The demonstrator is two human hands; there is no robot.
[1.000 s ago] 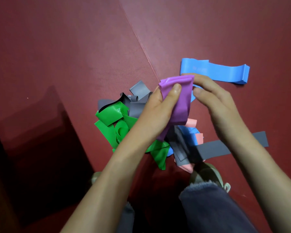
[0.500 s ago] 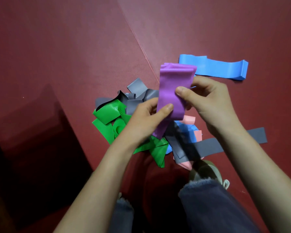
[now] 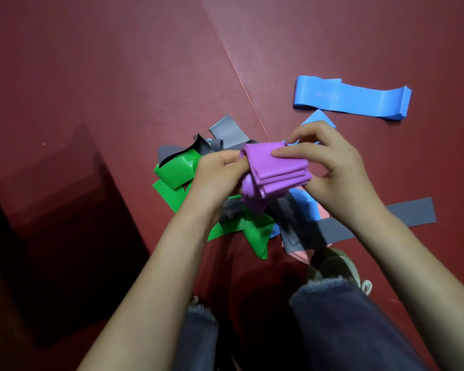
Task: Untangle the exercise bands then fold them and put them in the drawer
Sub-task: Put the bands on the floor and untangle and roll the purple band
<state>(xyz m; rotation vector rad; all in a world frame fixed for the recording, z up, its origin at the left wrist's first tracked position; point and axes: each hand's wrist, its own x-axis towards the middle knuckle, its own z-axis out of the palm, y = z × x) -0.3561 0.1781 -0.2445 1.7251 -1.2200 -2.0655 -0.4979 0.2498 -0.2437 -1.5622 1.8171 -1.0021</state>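
A purple exercise band [image 3: 276,172], folded into several layers, is held above the pile between both hands. My left hand [image 3: 217,175] pinches its left end. My right hand [image 3: 330,162] grips its right side with the thumb on top. Beneath lies a tangle of bands: green [image 3: 177,172], grey [image 3: 225,129], blue and pink. A long grey band [image 3: 410,212] stretches out to the right. A separate blue band [image 3: 351,97] lies flat on the floor at the upper right. No drawer is in view.
The floor is a dark red mat [image 3: 118,76] with a seam running diagonally. A dark shadowed shape [image 3: 51,223] fills the lower left. My jeans-clad legs [image 3: 346,330] and a light shoe [image 3: 335,266] are just below the pile.
The purple band went from hanging upright to a compact folded stack lying sideways between my hands. Both hands shifted slightly lower over the pile.
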